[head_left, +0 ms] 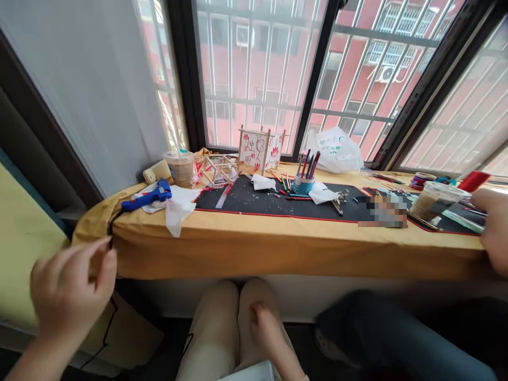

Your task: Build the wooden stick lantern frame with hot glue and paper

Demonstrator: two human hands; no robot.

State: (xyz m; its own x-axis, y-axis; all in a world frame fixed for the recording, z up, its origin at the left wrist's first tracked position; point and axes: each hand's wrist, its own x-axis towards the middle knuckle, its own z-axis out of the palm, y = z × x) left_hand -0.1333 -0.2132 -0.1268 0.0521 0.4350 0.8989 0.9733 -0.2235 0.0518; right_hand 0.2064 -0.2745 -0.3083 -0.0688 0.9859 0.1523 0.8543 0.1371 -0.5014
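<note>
At the left, my left hand (67,288) is raised in front of the table edge. Its thumb and index finger close on the black cord (110,228) of a blue hot glue gun (148,197). That glue gun lies on white tissue (180,203) at the table's left end. My right hand (266,324) rests on my knee with its fingers curled in, and no object shows in it. A pale flat thing (250,372) lies on my lap, mostly out of frame.
A stick frame (220,170), a painted paper lantern (254,151), a drink cup (180,168) and a pen holder (304,184) stand along the window. Another person's hand (496,227) and leg (400,328) are at right, near a second cup (434,200).
</note>
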